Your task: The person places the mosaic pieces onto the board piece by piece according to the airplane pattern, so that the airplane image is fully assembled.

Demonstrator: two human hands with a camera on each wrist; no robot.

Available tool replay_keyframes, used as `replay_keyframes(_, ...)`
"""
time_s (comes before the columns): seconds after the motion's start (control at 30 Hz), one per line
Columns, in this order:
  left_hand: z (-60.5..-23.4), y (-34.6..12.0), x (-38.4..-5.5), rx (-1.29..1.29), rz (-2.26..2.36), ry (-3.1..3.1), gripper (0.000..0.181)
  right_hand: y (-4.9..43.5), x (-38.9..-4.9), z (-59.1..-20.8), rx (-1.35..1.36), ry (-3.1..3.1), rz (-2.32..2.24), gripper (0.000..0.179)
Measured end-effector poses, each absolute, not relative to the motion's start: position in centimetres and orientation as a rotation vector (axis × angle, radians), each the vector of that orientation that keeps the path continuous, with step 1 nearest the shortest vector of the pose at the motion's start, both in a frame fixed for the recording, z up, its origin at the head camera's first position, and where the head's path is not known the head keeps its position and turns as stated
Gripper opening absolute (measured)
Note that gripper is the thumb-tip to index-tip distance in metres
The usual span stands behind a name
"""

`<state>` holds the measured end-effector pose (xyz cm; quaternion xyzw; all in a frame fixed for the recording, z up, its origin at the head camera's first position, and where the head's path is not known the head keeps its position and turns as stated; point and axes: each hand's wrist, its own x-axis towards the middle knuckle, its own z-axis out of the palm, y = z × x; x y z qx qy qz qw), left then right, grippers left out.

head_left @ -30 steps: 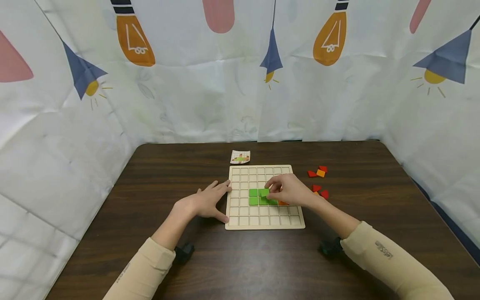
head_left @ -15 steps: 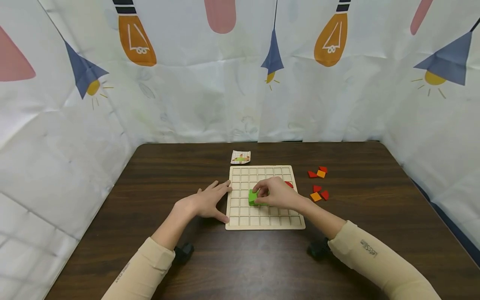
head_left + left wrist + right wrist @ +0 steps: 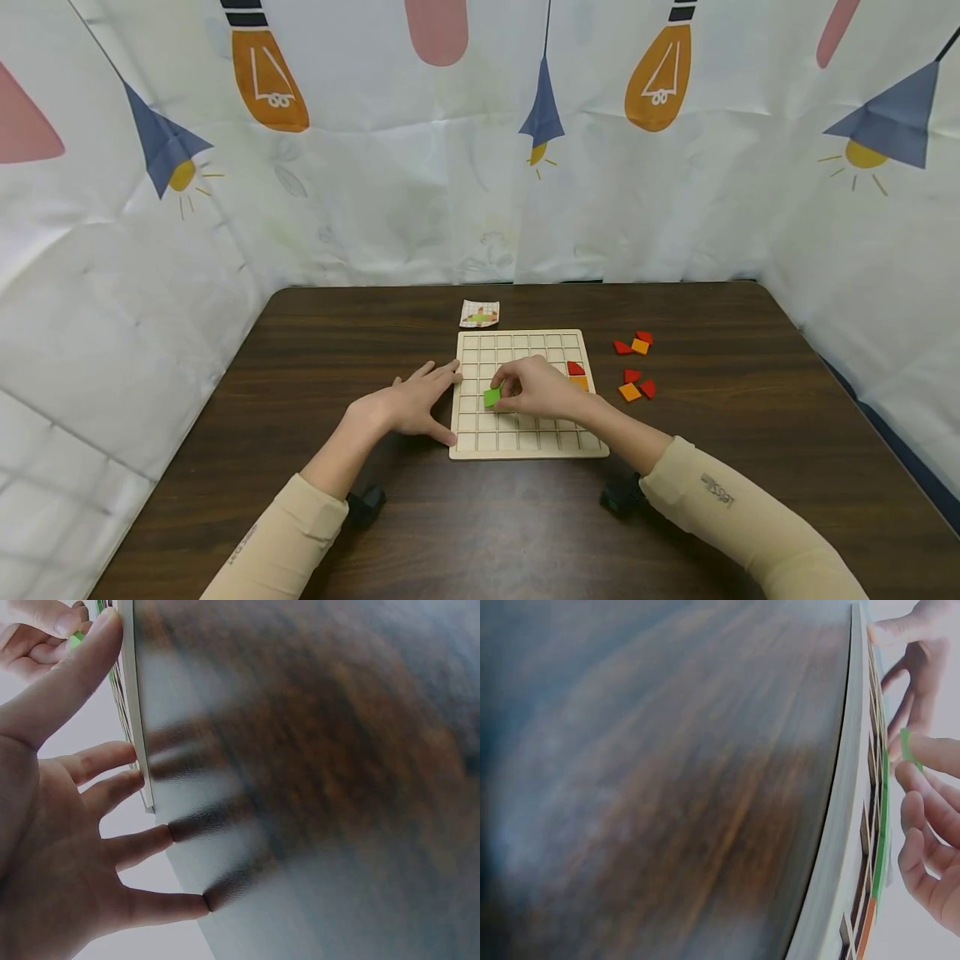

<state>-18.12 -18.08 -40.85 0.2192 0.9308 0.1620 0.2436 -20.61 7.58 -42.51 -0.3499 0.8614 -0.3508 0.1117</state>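
Observation:
A wooden grid board (image 3: pixel 480 446) lies on the dark table. My left hand (image 3: pixel 416 402) is spread along its left edge, thumb and fingertips at the rim; the left wrist view shows the fingers (image 3: pixel 142 847) straight. Over the board's middle, my right hand (image 3: pixel 543 389) pinches a green square tile (image 3: pixel 491 397) between thumb and fingers. In the right wrist view that tile (image 3: pixel 907 746) is raised above the board, over a row of green tiles (image 3: pixel 883 825) set in it. The right hand hides those tiles in the head view. A red piece (image 3: pixel 575 368) and an orange tile (image 3: pixel 579 382) sit in the grid's right side.
Right of the board lie two loose groups of red pieces (image 3: pixel 648 389) and orange squares (image 3: pixel 630 392). A small pattern card (image 3: pixel 479 314) rests behind the board. A printed white cloth (image 3: pixel 420 208) hangs beyond the table (image 3: pixel 510 525).
My right hand has moved left across the board with the green tile, uncovering the red and orange pieces at the board's right side. The left hand has stayed at the board's edge.

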Motion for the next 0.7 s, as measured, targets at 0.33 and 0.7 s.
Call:
replay_keyframes(0.33,-40.7,-18.1,-18.0,0.612,0.443,2.550,0.096,6.7,-20.8,-42.8,-1.037,2.569,-0.948,0.023)
replay_keyframes(0.7,-40.8,-18.2,-18.0,0.619,0.453,2.547,0.094,6.1,-19.9,-42.3,-1.011,2.642,-0.791,0.024)
